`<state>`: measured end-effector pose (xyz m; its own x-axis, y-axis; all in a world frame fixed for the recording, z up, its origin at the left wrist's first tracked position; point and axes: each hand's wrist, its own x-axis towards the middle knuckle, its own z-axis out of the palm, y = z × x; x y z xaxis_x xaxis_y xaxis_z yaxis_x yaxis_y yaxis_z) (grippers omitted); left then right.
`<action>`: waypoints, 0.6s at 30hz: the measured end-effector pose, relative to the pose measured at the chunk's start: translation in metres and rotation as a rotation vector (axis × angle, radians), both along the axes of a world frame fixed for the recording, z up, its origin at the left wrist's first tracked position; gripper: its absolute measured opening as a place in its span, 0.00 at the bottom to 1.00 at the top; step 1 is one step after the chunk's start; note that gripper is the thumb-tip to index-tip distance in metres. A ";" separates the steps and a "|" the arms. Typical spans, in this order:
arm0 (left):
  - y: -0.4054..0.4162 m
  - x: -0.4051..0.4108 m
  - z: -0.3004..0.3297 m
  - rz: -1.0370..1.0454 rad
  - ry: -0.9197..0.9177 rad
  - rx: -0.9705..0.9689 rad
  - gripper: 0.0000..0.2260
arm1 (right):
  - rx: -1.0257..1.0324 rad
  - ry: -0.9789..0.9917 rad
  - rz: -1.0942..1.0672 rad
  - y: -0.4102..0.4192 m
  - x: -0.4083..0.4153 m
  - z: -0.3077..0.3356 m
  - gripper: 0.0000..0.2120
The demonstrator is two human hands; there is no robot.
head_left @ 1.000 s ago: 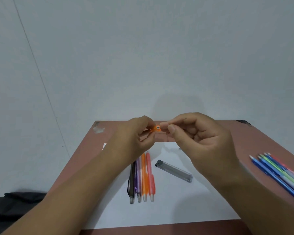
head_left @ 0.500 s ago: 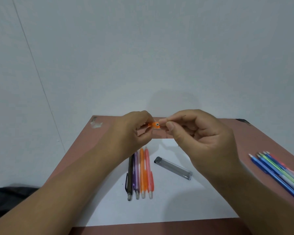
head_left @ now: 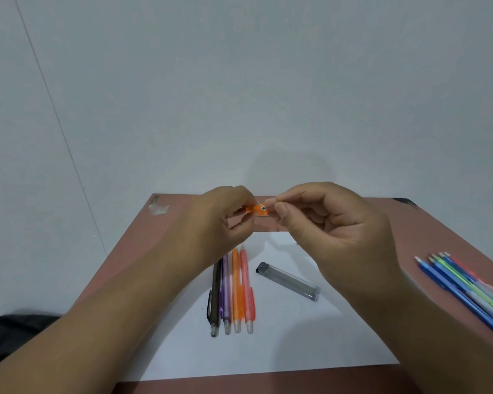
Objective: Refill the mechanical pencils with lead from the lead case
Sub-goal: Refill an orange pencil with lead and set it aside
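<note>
My left hand (head_left: 225, 220) grips an orange mechanical pencil (head_left: 259, 210), held above the table with its open end facing me. My right hand (head_left: 330, 231) pinches a thin dark lead (head_left: 295, 195) between thumb and forefinger, just right of the pencil's opening. The lead's tip sits close to the hole; I cannot tell whether it has entered. Below, on a white sheet (head_left: 296, 342), lie several pencils in a row (head_left: 231, 291): black, purple, orange and pink. The clear lead case (head_left: 288, 281) lies to their right.
A bundle of blue, green and pink pencils (head_left: 467, 291) lies at the right edge of the reddish-brown table (head_left: 171, 231). A grey wall stands close behind the table. A dark cloth (head_left: 15, 334) sits off the table at lower left.
Both hands have drifted slightly upward together. The right fingers now sit a little apart from the pencil's end, and the thin lead shows above them.
</note>
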<state>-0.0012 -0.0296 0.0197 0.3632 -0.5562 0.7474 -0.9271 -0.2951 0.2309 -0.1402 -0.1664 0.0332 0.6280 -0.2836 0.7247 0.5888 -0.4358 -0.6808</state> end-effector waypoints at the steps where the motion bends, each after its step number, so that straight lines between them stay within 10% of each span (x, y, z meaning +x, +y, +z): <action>1: 0.000 -0.001 0.001 0.000 -0.001 0.003 0.04 | -0.005 0.003 -0.006 0.000 0.000 0.000 0.05; 18: -0.002 0.006 -0.005 -0.045 -0.005 -0.004 0.03 | -0.052 0.004 -0.028 0.000 -0.001 0.003 0.07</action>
<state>0.0049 -0.0317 0.0148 0.3339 -0.5689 0.7515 -0.9407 -0.2523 0.2269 -0.1413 -0.1663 0.0362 0.6236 -0.2630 0.7362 0.5733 -0.4864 -0.6594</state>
